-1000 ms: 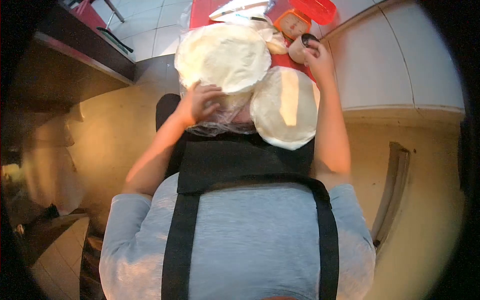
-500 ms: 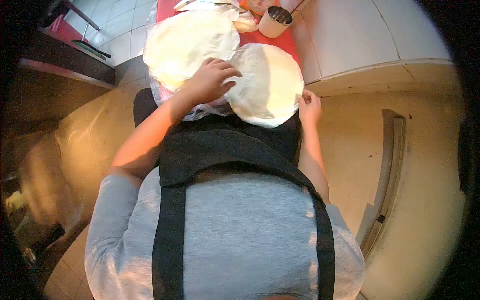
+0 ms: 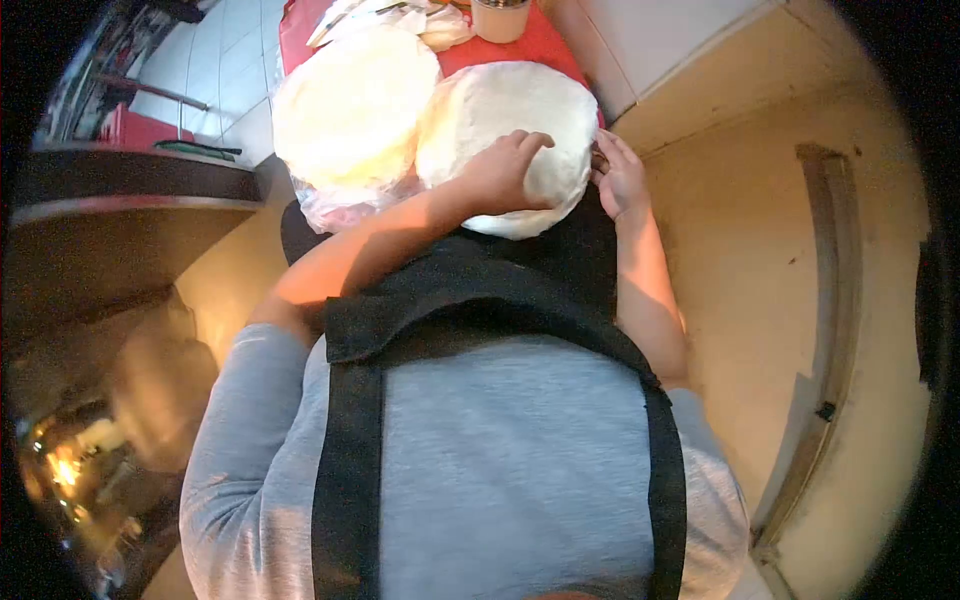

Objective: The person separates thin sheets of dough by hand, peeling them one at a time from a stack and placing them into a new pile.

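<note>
Two broad, pale rounds that look like stacks of thin dough wrappers lie side by side. The left round is brightly lit and rests on a clear plastic bag. Over the lower part of the right round is my left hand, its fingers curved and its thumb spread apart. At that round's right edge is my right hand, fingers extended and apart; whether they touch the rim is hard to tell. Neither hand visibly grips anything.
Beneath the rounds is a red surface. At its far end stand a whitish cup and some white packaging. A tiled wall is close on the right. To the left is a dark ledge.
My left hand has moved right, from between the rounds onto the right round. My right hand has gone from pinching the edge to extended fingers. The camera view has shifted.
</note>
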Demonstrator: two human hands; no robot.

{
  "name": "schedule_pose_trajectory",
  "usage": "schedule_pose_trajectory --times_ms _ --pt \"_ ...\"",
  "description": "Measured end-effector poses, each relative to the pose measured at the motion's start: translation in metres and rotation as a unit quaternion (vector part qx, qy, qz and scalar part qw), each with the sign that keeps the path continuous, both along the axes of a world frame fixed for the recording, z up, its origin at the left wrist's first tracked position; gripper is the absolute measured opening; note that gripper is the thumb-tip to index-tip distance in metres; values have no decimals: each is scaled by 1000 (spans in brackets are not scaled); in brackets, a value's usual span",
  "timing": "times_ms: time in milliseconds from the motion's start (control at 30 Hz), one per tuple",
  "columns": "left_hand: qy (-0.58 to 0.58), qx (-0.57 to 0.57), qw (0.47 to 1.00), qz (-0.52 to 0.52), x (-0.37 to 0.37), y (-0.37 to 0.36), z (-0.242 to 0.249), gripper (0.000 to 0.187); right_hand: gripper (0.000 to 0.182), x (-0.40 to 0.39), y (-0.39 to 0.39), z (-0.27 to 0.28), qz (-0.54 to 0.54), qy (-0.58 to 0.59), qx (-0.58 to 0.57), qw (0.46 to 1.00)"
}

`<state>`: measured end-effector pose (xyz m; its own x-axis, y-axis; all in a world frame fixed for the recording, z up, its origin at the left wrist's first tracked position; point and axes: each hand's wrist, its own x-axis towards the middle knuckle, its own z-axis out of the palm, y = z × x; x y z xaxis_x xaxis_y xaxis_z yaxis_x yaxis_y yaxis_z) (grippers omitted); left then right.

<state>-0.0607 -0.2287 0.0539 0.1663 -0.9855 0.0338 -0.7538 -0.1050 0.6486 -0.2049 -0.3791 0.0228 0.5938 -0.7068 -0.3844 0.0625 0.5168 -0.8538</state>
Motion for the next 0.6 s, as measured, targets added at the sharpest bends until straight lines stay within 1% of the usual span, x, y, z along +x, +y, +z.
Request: schedule_pose_trajectory --times_ms 67,100,200,233,333,367,467,500,567,600 --pt "-40 14 999 14 -16 -9 -1 75 27 -6 11 -7 12 -85 29 996" --pt "-61 7 998 23 -19 -13 -2 75 32 -8 14 -9 25 -125 36 991" --pt "-61 62 993 83 -23 -28 -3 73 32 -3 21 -7 48 -159 51 985" --pt "-73 31 992 93 -22 -32 -7 67 34 2 23 0 41 -155 33 987" --pt "59 -5 992 109 -3 -46 -19 57 34 12 14 2 53 -121 -20 991" --pt "120 4 982 146 2 -52 -24 48 31 15 7 -6 67 -89 -64 992" --pt "237 14 952 192 15 -67 -15 31 29 17 3 0 93 -33 -184 978" --pt "243 29 951 190 19 -71 -13 19 28 16 4 -1 88 -25 -194 977" --pt "279 38 939 196 23 -74 -16 16 27 13 6 -3 78 -5 -214 974" --pt "296 43 933 200 25 -76 -17 15 27 10 4 -9 66 49 -285 955"
